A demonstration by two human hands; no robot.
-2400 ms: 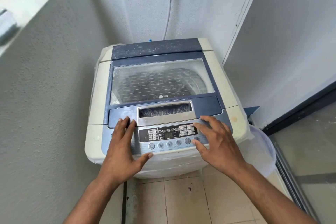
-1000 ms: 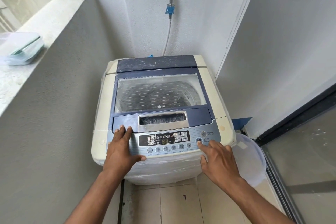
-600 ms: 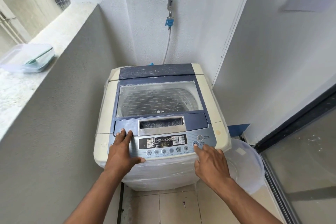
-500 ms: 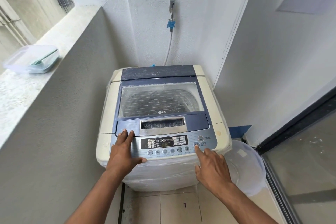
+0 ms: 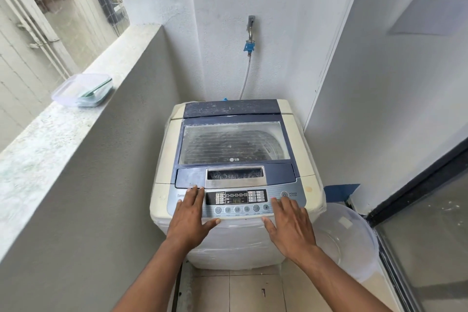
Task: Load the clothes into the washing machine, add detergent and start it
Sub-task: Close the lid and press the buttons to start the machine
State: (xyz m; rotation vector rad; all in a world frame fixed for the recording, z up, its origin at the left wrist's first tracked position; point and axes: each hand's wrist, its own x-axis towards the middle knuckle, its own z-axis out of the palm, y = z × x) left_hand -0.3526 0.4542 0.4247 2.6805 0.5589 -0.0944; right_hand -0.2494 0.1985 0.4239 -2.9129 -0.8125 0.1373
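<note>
A cream and blue top-loading washing machine (image 5: pixel 309 185) stands in the corner, its glass lid (image 5: pixel 234 143) down. Dark contents show dimly through the glass. The control panel (image 5: pixel 236 197) at the front shows lit green digits. My left hand (image 5: pixel 191 218) lies flat on the panel's left end, fingers spread, fingertips at the lid's front edge. My right hand (image 5: pixel 291 225) rests open on the panel's right end, just below the power button (image 5: pixel 284 194), with its fingers over the button beneath. Neither hand holds anything.
A grey parapet wall (image 5: pixel 101 172) runs along the left; a clear plastic box (image 5: pixel 82 90) with a green scoop sits on its ledge. A translucent tub (image 5: pixel 347 240) stands on the floor right of the machine. A tap and hose (image 5: pixel 249 43) hang behind. Glass door at right.
My right hand has gone from pointing one finger at the lower right button to lying flat over that end of the panel. The camera has risen and pulled back. My left hand stays put.
</note>
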